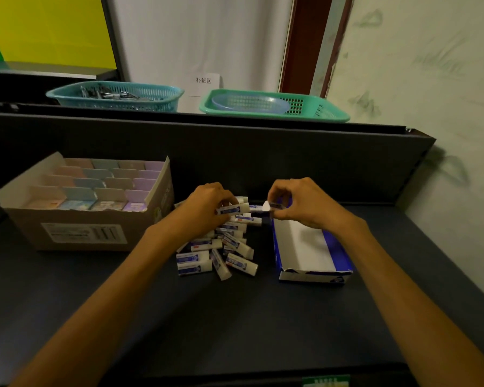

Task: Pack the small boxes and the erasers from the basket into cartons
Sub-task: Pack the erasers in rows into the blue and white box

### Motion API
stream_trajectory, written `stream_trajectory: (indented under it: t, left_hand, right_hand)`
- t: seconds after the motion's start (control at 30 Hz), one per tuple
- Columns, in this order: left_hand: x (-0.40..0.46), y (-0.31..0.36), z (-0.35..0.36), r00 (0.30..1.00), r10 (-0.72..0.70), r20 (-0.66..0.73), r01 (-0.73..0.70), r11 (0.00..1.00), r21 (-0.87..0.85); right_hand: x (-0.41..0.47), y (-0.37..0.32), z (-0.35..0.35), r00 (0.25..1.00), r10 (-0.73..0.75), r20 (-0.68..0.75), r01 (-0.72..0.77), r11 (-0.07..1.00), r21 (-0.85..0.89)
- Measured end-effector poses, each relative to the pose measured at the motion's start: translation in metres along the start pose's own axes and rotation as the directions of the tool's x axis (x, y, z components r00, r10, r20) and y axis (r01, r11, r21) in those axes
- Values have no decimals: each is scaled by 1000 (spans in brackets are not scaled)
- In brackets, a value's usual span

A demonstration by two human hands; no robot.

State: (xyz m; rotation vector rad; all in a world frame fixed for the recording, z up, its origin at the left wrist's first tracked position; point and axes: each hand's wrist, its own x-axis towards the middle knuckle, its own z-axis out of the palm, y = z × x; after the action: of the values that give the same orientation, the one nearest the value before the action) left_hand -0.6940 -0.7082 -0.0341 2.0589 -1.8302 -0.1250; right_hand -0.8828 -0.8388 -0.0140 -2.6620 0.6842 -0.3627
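A pile of white erasers in blue-printed sleeves (217, 254) lies on the dark table between my arms. My left hand (207, 208) grips one eraser (232, 209) at the top of the pile. My right hand (299, 203) pinches another eraser (268, 206) by its end, just above the far end of an open blue and white carton (310, 250). The carton's white inside shows nothing in it. At the left stands a brown cardboard carton (81, 233) packed with rows of small pastel boxes (101, 188).
Two green plastic baskets stand on the raised ledge behind the table: a teal basket (115, 94) holding dark metal items and a lighter green basket (274, 107) with a clear lid in it. A wall (430, 107) closes the right side.
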Motion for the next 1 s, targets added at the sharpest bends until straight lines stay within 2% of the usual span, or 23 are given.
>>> stream_trajectory:
  t: [0.23,0.43,0.7,0.9,1.0]
  left_hand:
    - [15,16,6,999,36,-25,-37,997,-63]
    - [28,36,10,996,5,-91,-27,970,-243]
    - [47,56,24,998,-54,-38,32,895,-444]
    - [55,65,29,1000,-23,-3,20,901,-433]
    - [60,65,30,999,-14,35,27,908,-419]
  right_hand:
    - [-12,27,-9,995,88,-36,-86,994,72]
    - [-23,45,-20,993,116,-30,-112,987,113]
    - [-31,68,-26,991,133,4,-132,980,148]
    - [-31,84,-28,990,142,-1,-132,924,359]
    - [-29,92,-31,990,139,8,-131,907,401]
